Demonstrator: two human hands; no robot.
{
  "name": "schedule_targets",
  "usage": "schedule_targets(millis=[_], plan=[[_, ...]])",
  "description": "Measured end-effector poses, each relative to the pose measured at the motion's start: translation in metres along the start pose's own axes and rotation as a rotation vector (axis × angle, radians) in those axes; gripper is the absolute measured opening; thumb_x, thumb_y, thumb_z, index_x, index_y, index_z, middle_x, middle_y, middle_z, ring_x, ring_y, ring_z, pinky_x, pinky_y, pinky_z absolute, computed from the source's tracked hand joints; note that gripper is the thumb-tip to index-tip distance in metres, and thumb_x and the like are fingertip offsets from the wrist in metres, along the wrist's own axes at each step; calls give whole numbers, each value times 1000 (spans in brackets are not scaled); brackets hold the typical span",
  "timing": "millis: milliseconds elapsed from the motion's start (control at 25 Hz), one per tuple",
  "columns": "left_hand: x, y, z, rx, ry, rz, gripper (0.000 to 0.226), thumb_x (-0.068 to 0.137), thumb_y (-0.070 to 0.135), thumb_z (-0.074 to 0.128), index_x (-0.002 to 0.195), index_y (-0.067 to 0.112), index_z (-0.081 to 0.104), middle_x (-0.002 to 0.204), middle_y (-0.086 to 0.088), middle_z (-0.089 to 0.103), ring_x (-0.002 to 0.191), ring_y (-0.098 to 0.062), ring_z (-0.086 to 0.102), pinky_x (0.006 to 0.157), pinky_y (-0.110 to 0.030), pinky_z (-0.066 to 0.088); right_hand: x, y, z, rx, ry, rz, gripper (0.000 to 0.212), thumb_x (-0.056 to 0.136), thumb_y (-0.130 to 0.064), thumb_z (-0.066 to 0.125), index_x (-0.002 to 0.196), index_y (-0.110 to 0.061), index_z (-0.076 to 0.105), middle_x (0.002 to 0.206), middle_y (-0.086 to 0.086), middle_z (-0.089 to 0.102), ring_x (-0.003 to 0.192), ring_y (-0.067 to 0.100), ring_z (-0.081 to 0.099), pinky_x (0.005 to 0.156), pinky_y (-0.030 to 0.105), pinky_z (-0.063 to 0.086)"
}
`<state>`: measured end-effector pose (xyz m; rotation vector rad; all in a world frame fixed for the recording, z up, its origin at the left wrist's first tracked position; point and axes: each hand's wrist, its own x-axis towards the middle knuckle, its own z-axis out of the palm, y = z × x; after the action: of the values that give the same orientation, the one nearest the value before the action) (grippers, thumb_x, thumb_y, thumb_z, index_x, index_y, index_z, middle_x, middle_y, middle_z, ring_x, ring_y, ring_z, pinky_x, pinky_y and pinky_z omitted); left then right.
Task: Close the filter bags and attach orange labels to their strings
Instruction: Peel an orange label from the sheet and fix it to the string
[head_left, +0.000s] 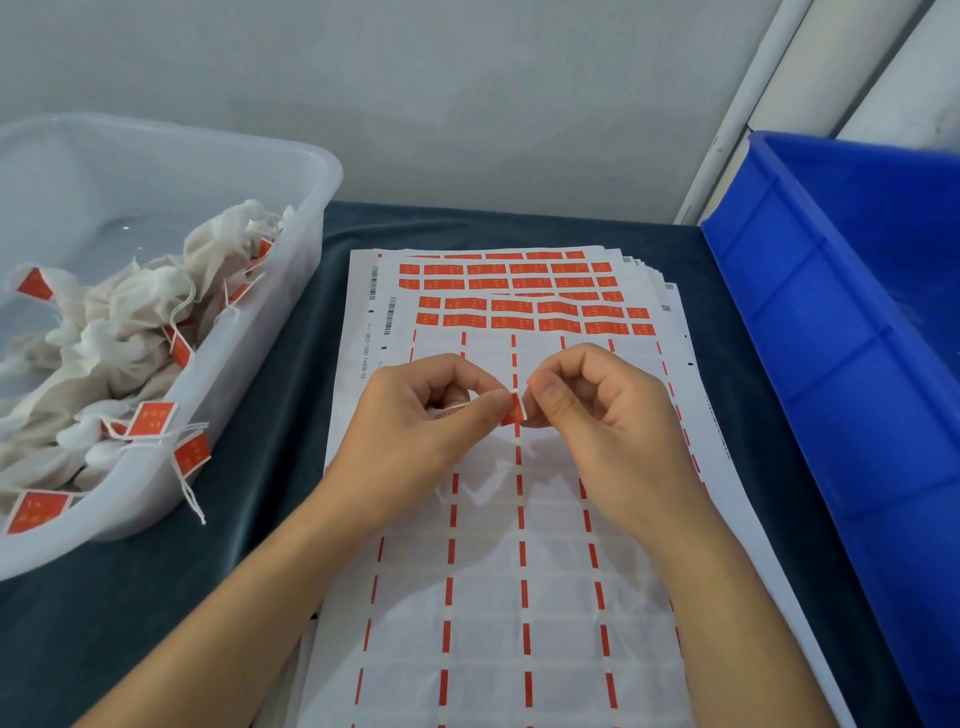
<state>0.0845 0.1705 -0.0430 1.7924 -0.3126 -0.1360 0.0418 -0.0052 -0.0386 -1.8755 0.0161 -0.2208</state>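
Sitting at nine o'clock, a clear tub (291, 171) holds white filter bags (140, 306) whose strings carry orange labels. At centre, a stack of label sheets (498, 571) lies on a dark cloth (249, 519); the top sheet is mostly peeled, with orange labels left at its twelve o'clock end. Above it, the left hand (415, 415) and right hand (602, 410), fingers curled, meet fingertip to fingertip and together pinch one orange label (515, 410). A blue bin (810, 322) stands at three o'clock.
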Motion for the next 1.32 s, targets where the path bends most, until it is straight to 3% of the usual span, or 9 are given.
schedule_targets(millis=[200, 400, 520, 640, 800, 880, 1000, 1200, 1320], plan=[[2, -3, -1, -3, 17, -9, 16, 94, 26, 74, 80, 28, 80, 53, 7, 57, 55, -9, 51, 60, -15, 49, 0, 1, -2, 92, -76, 21, 6, 101, -27, 64, 105, -28, 69, 94, -13, 76, 92, 9, 75, 80, 14, 57], [1, -3, -2, -27, -3, -8, 17, 97, 27, 72, 82, 31, 80, 73, -21, 65, 66, -35, 57, 61, -19, 51, -1, 2, 0, 34, -112, -4, 19, 93, -26, 77, 108, -34, 70, 96, -15, 75, 95, 8, 73, 81, 17, 58], [1, -3, -3, -19, -6, -15, 14, 97, 29, 72, 85, 31, 78, 72, -16, 64, 62, -26, 55, 60, -21, 50, -1, 2, -1, 60, -91, -20, 20, 93, -21, 77, 107, -32, 70, 94, -12, 76, 92, 12, 74, 80, 20, 60], [3, -4, -3, -11, -5, -31, 13, 96, 27, 73, 84, 31, 78, 75, -10, 69, 70, -28, 62, 64, -25, 54, -1, 3, -3, 85, -111, -7, 23, 96, -17, 73, 111, -34, 69, 92, -9, 76, 91, 14, 75, 81, 21, 60], [1, -2, -2, -16, -23, -14, 16, 95, 25, 72, 81, 29, 78, 72, -5, 70, 72, -28, 63, 66, -25, 55, 0, 4, -1, 10, -122, 2, 13, 97, -25, 72, 107, -33, 72, 95, -14, 76, 94, 12, 73, 82, 29, 63], [1, -2, 0, -7, -20, -10, 15, 95, 25, 72, 81, 27, 77, 75, -3, 71, 76, -26, 65, 68, -28, 56, 0, 5, 0, -4, -115, -3, 9, 96, -25, 72, 103, -31, 74, 92, -15, 76, 91, 10, 74, 80, 26, 63], [1, -2, -1, 8, -15, -15, 13, 94, 24, 72, 83, 28, 76, 79, 5, 73, 78, -15, 67, 72, -19, 56, 1, 7, 0, 13, -93, -8, 10, 97, -23, 72, 102, -31, 74, 92, -15, 76, 91, 10, 74, 78, 21, 61], [-1, 1, -1, 54, -33, 16, 16, 94, 23, 72, 80, 30, 75, 74, 11, 70, 76, -6, 66, 71, -9, 50, 1, 6, 1, 22, -89, 6, 11, 99, -19, 68, 95, -27, 74, 87, -10, 74, 89, 16, 72, 78, 37, 64], [-2, 2, 0, 80, -35, 20, 15, 94, 24, 73, 81, 30, 75, 74, 12, 70, 75, -6, 66, 70, -10, 50, 0, 5, 2, 6, -58, -17, 14, 98, -15, 67, 91, -25, 74, 83, -10, 73, 86, 16, 71, 76, 36, 64]])
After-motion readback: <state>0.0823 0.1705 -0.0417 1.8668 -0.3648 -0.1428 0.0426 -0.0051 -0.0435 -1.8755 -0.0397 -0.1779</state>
